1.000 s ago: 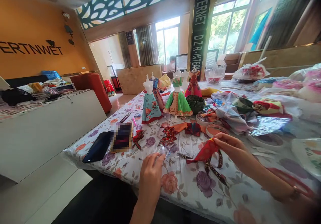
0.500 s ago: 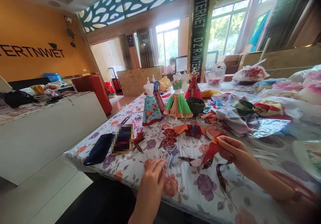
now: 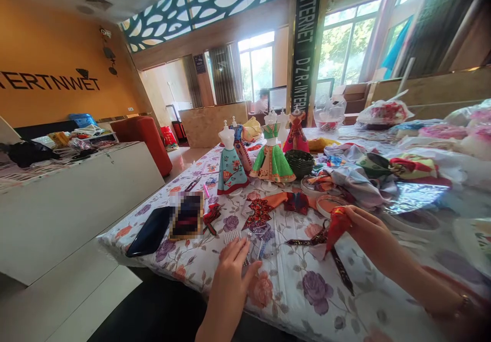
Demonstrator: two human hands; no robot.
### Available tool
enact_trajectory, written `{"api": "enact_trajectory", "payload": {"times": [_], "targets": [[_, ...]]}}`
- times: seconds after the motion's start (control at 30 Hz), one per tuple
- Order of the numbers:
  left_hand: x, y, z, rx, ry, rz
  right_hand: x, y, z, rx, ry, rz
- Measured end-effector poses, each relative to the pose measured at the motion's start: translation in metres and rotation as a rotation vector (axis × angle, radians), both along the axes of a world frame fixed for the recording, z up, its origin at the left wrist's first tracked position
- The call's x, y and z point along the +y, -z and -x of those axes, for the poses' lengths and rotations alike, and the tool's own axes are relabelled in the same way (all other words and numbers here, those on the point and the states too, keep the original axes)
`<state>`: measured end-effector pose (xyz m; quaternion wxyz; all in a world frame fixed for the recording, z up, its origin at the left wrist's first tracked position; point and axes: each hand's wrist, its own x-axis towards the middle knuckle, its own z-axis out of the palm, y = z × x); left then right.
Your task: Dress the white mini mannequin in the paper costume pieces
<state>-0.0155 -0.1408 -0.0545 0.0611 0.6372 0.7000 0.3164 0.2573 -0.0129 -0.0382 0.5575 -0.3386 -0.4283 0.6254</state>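
My right hand [image 3: 364, 227] pinches a piece of red patterned fabric [image 3: 338, 228] by its upper edge. From the fabric a dark ribbon [image 3: 342, 271] with gold marks hangs down over the tablecloth, and another length stretches to the left. My left hand [image 3: 232, 263] rests on the table with its thumb apart, partly covering a clear sheet of small white beads [image 3: 231, 236]. Beside its fingers lies a strip of blue beads [image 3: 262, 249]. Just beyond, a red and black patterned fabric piece [image 3: 258, 214] lies flat, with an orange strip leading right from it.
Small dress forms stand behind, one in a green dress [image 3: 273, 164], one in a light blue skirt [image 3: 231, 171]. A dark woven basket [image 3: 300, 163] is beside them. Two phones, one black [image 3: 149, 231], lie left. Fabric scraps [image 3: 364, 178] are heaped at right.
My right hand has shifted slightly right, and the red fabric now hangs more upright with its ribbon turned. My left thumb has spread away from the fingers.
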Motion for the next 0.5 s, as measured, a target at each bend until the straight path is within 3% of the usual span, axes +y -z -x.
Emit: {"api": "enact_trajectory", "payload": {"times": [0.1, 0.2, 0.33, 0.43, 0.5], "targets": [[0.006, -0.007, 0.004, -0.077, 0.016, -0.089, -0.002, -0.002, 0.0, 0.016, -0.014, 0.031], [0.028, -0.032, 0.015, -0.186, -0.004, -0.211, -0.006, -0.006, 0.0, -0.001, -0.014, 0.067], [0.092, -0.086, 0.04, -0.467, -0.093, -0.375, -0.01, -0.01, 0.002, -0.061, -0.005, 0.06], [0.151, -0.119, 0.061, -0.44, -0.161, -0.42, -0.012, -0.015, 0.005, -0.232, 0.053, -0.031], [0.184, -0.131, 0.073, -0.414, -0.197, -0.408, -0.012, -0.015, 0.008, -0.439, 0.109, -0.157]]}}
